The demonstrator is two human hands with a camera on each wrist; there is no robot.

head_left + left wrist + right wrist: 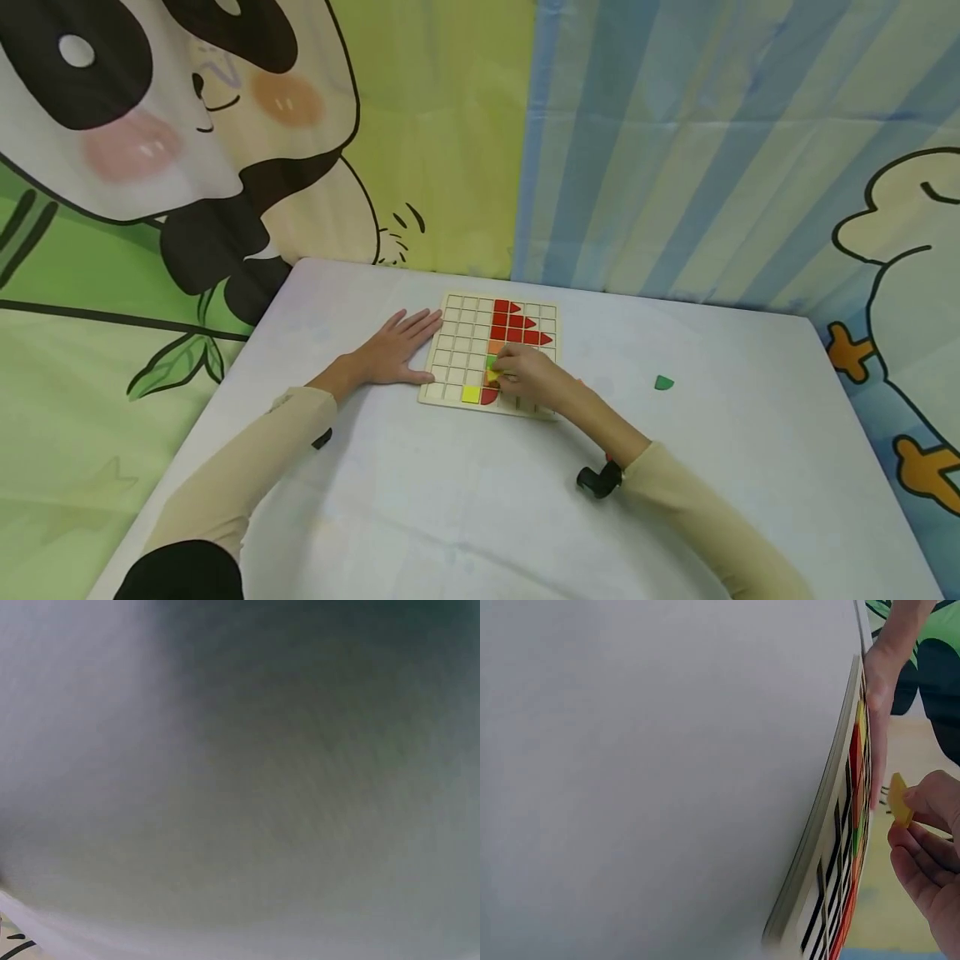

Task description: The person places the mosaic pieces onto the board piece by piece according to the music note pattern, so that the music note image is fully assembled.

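Observation:
A pale wooden grid board (457, 342) lies on the table. My left hand (393, 346) rests spread at its left edge, fingers straight. Over the board's middle, my right hand (536, 377) pinches a small flat yellow piece (898, 801) between thumb and fingers, raised off the surface. Rows of red pieces (517, 336) fill cells at the top. Below them sit an orange piece (496, 346) and a green piece (491, 362), partly behind the fingers. At the bottom lie a yellow square (470, 394) and a rounded red piece (489, 396). The left wrist view shows only blurred cloth.
A loose green piece (663, 382) lies on the white table (735, 433), right of the board. A printed curtain (442, 133) hangs behind the table's far edge. A dark wrist device (598, 480) is at my right forearm.

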